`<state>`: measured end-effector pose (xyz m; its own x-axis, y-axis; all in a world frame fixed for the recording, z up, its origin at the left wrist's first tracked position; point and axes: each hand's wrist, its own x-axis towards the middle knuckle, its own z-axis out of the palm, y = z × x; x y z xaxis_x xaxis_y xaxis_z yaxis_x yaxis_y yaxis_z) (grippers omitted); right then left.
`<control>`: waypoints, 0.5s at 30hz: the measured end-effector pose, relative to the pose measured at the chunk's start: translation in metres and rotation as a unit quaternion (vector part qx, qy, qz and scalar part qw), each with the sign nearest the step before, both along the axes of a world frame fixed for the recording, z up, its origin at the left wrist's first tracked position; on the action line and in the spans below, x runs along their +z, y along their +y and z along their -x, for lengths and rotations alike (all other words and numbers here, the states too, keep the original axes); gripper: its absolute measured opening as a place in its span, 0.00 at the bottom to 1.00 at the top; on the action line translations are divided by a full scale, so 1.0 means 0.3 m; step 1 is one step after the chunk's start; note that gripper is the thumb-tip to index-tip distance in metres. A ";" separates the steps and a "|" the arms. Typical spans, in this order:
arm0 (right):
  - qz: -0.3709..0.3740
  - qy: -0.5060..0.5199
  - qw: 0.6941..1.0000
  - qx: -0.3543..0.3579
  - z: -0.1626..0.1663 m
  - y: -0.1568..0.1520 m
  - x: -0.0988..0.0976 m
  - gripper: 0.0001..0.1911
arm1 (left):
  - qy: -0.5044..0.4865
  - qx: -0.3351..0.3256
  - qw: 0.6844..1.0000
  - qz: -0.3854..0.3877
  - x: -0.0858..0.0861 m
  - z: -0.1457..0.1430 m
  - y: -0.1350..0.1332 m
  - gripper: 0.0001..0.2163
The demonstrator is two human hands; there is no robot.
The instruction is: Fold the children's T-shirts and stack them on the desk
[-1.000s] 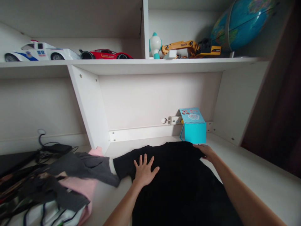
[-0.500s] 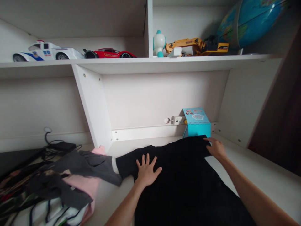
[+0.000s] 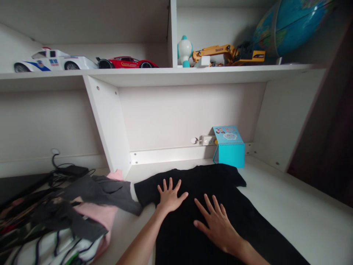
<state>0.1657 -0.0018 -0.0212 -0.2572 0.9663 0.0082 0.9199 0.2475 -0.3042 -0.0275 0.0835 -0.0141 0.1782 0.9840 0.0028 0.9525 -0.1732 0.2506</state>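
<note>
Shirt (image 3: 198,182), black, lies spread on the desk (image 3: 311,217) directly beneath both hands. Its long axis runs far to near: what looks like the neckline is at the far edge, and the body widens toward the near right until the view cuts it off. The sleeves lie across that line, the left sleeve (image 3: 147,189) pointing left toward the grey cloth (image 3: 107,195), the right sleeve (image 3: 234,176) ending just on the near side of the calendar (image 3: 231,154).

Both hands are palm down, fingers spread, apart from each other, and neither grips any fabric. The left hand (image 3: 169,198) is farther out, over the upper left of the chest, just beside its sleeve. The right hand (image 3: 215,222) is nearer, over the middle, well short of the right sleeve. How firmly either presses, I cannot tell.
</note>
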 end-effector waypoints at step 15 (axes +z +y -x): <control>-0.099 -0.047 0.987 0.115 0.096 -0.143 -0.028 0.34 | 0.019 -0.024 0.996 0.085 0.069 0.238 0.254 0.29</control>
